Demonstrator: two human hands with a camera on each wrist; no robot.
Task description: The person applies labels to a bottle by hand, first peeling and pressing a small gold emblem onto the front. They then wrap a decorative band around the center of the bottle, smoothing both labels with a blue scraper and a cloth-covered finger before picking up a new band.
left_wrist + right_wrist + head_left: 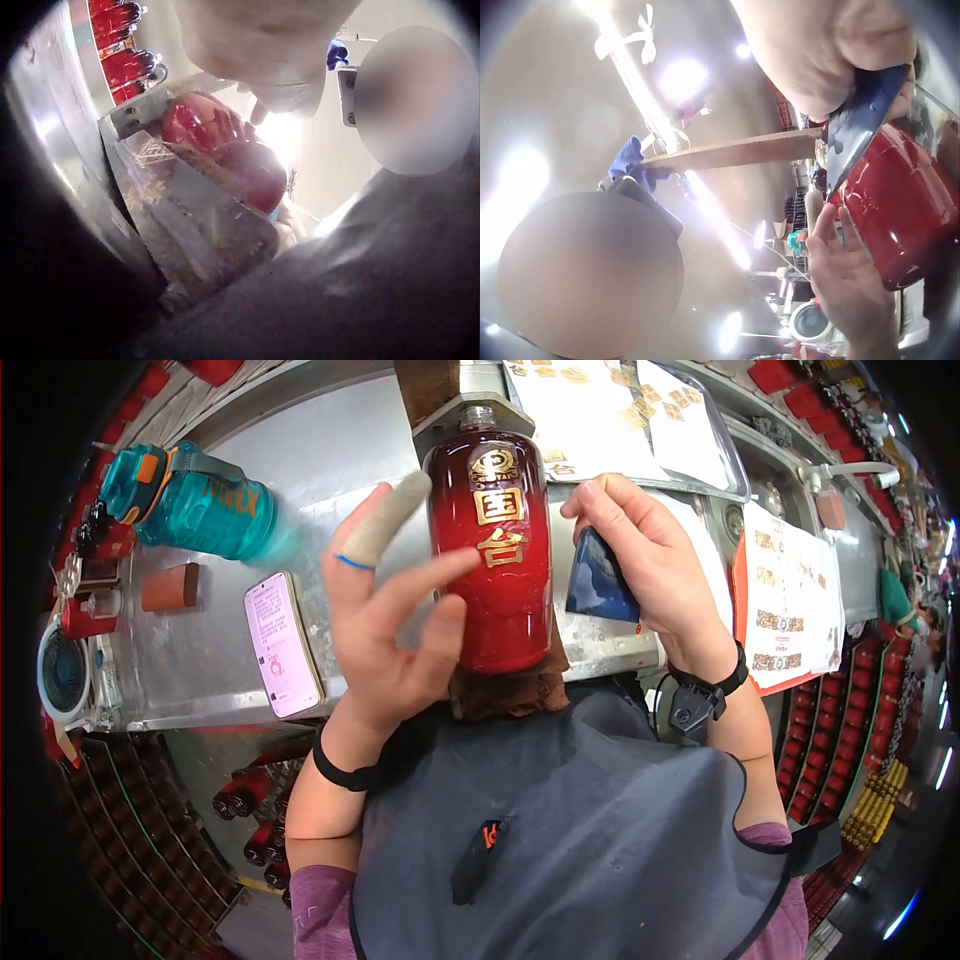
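Note:
A dark red glass bottle point(492, 610) with gold characters and an emblem lies on a stand, its neck away from the body. The left hand point(395, 622) is at its left side, index finger reaching over the glass by the lower gold character; a cloth cot point(385, 525) covers another finger. To the right of the bottle, the right hand point(650, 555) pinches a blue flat scraper point(600, 582), held apart from the bottle in the head view. In the right wrist view the blue scraper point(859, 120) shows in front of the red bottle point(904, 210).
A teal water bottle point(215, 510), a brown block point(170, 588) and a lit phone point(284, 644) lie on the metal table at left. Sheets with gold stickers point(600, 420) lie beyond the bottle, and more sheets point(790, 600) at right.

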